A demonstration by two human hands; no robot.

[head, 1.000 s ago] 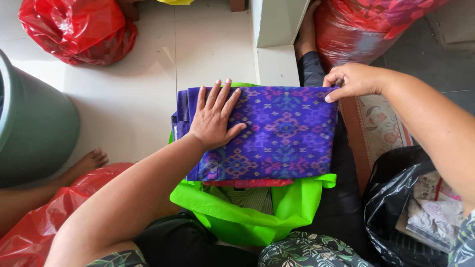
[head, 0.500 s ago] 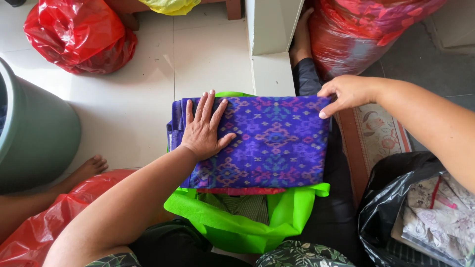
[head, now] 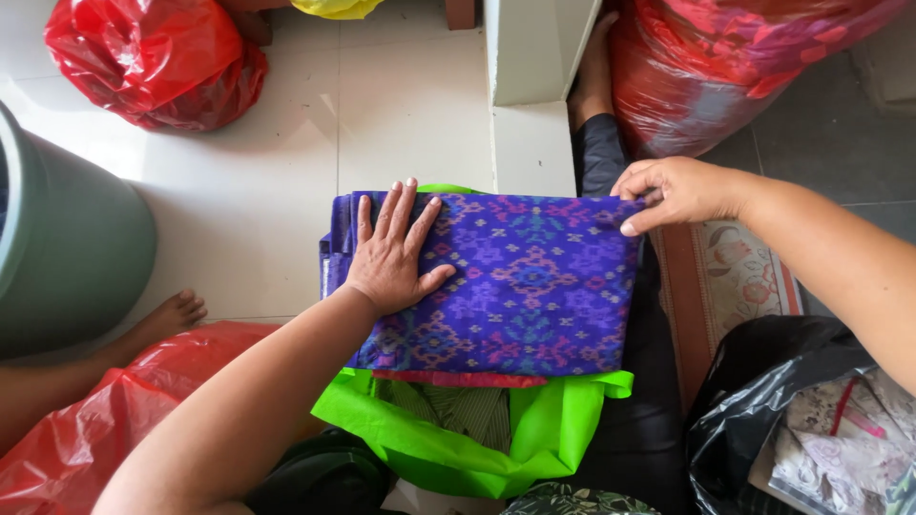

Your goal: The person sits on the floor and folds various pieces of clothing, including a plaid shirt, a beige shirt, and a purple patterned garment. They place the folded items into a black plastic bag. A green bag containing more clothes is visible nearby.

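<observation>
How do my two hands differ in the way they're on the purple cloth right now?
The left hand lies flat, palm down, fingers spread on the folded purple cloth near its left end; the right hand is curled, pinching the cloth's far right corner. The left covers a broad patch of the pattern, while the right touches only the edge. Both are bare and touch the same cloth, which lies over a green bag.

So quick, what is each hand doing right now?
Left hand: open, pressed flat on the folded purple cloth.
Right hand: pinching the cloth's far right corner.
</observation>
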